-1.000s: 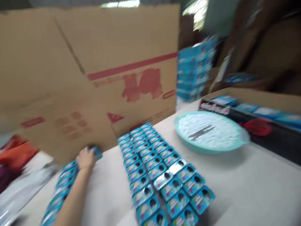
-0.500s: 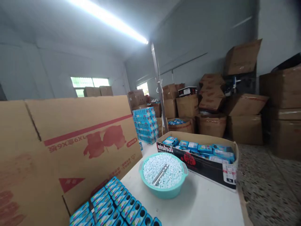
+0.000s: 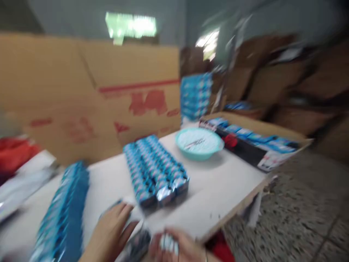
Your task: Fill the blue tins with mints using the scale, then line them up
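Note:
The picture is smeared by motion. My left hand (image 3: 110,231) lies at the near edge of the white table (image 3: 218,185), fingers stretched toward a blurred small item just in front of a block of several small blue boxes (image 3: 154,169). My right hand (image 3: 174,247) sits low at the bottom edge with something pale and shiny at its fingers; I cannot make out what it is. A second row of blue boxes (image 3: 62,214) runs along the left side of the table.
A teal bowl (image 3: 198,143) of white pellets stands behind the boxes. A long tray-like carton (image 3: 259,145) with blue packs lies at the right. A big cardboard sheet (image 3: 92,94) with red print stands behind the table. Stacked cartons fill the back right; speckled floor lies to the right.
The view swung up to the room and back down. My left hand has come from the far left row to the near table edge, and my right hand has come into view.

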`<state>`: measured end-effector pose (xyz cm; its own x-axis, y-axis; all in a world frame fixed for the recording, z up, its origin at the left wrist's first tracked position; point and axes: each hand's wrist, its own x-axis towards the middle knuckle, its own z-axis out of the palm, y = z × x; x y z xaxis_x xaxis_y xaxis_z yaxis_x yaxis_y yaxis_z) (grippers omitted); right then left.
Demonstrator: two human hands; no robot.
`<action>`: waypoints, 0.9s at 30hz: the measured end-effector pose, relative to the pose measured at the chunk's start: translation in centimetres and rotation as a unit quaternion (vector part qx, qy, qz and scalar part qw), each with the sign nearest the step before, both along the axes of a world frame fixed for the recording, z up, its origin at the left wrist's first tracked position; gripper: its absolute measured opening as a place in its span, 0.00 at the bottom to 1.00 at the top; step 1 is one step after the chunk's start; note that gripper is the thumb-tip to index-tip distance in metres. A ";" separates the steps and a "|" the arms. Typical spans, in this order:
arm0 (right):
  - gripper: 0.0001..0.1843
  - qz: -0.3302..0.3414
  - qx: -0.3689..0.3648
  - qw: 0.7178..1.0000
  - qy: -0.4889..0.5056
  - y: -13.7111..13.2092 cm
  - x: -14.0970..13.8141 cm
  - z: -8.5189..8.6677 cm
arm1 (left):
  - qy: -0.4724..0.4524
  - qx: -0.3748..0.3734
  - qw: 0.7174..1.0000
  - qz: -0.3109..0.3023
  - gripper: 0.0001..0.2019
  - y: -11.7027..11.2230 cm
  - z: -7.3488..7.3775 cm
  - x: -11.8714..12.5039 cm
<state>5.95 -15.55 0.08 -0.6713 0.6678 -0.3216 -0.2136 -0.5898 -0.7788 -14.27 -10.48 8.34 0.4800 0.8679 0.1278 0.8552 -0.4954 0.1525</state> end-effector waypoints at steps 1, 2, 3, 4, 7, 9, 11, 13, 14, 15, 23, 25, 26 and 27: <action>0.15 -0.027 -0.057 0.998 0.032 -0.8 -0.7 -1.3 | -0.020 -0.046 0.998 -0.041 0.09 -2.4 -1.3 0.6; 0.13 -0.106 -0.142 0.980 0.095 -1.5 -1.2 -2.6 | -0.027 -0.089 0.993 -0.077 0.09 -4.3 -2.5 1.5; 0.12 -0.155 -0.214 0.953 0.150 -2.1 -1.7 -3.7 | -0.028 -0.117 0.987 -0.105 0.08 -5.7 -3.8 2.4; 0.12 -0.166 -0.262 0.931 0.190 -2.5 -1.9 -4.6 | -0.025 -0.128 0.986 -0.106 0.08 -6.8 -5.1 3.3; 0.10 -0.148 -0.325 0.904 0.234 -3.4 -1.9 -5.9 | -0.017 -0.154 0.986 -0.058 0.08 -8.9 -8.0 5.1; 0.09 -0.141 -0.341 0.901 0.227 -3.7 -1.6 -6.0 | -0.033 -0.168 0.984 -0.038 0.08 -9.7 -8.9 5.4; 0.07 -0.139 -0.350 0.901 0.214 -3.9 -1.5 -5.9 | -0.051 -0.180 0.982 -0.028 0.07 -10.0 -9.3 5.3; 0.07 -0.140 -0.356 0.901 0.203 -3.9 -1.7 -5.9 | -0.063 -0.188 0.980 -0.018 0.07 -10.0 -9.5 5.0; 0.06 -0.143 -0.359 0.901 0.198 -3.8 -1.8 -5.9 | -0.068 -0.190 0.979 -0.014 0.07 -10.0 -9.5 4.9; 0.06 -0.148 -0.361 0.900 0.194 -3.7 -1.9 -5.9 | -0.073 -0.191 0.979 -0.012 0.06 -9.9 -9.7 4.8; 0.09 -0.190 -0.367 0.895 0.167 -2.7 -2.4 -5.5 | -0.124 -0.165 0.978 -0.020 0.04 -8.9 -10.8 4.0; 0.10 -0.197 -0.370 0.892 0.167 -2.2 -2.7 -5.3 | -0.148 -0.158 0.976 -0.030 0.05 -8.4 -10.7 3.4; 0.10 -0.199 -0.372 0.891 0.169 -1.9 -2.9 -5.2 | -0.157 -0.155 0.975 -0.034 0.06 -8.2 -10.6 3.1; 0.10 -0.199 -0.374 0.889 0.173 -1.6 -3.1 -5.2 | -0.165 -0.152 0.974 -0.037 0.07 -8.0 -10.5 2.9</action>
